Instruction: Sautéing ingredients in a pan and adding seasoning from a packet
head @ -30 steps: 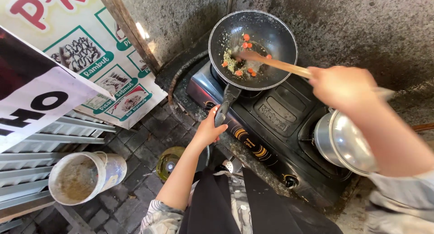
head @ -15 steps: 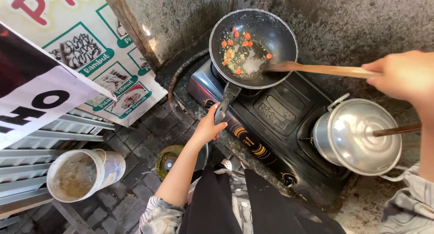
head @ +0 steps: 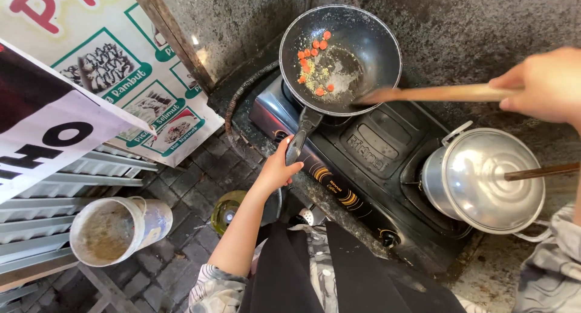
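Left hand (head: 279,168) clamped on the black handle of the wok (head: 340,58), near end of the handle, thumb side up. Wok sits on the left burner of a black two-burner stove (head: 375,168), far left of the stove top. Inside the wok: orange carrot slices (head: 311,50) along the far-left wall, pale chopped bits and a greasy patch in the middle. Right hand (head: 544,86) closed round the end of a wooden spatula (head: 436,94), held level; its blade reaches over the wok's right rim, tip at the rim edge, not among the food. Hands well apart, one each side of the stove. On the right burner a metal pot (head: 484,183) with lid on, a wooden handle (head: 541,171) lying across the lid toward the right. Left of the stove on the paved floor: a dirty white bucket (head: 112,228), near left, and a green-lidded container (head: 227,209) just beside the left forearm. Printed banner (head: 121,77) leans on the far-left wall. Dark apron at the near edge.
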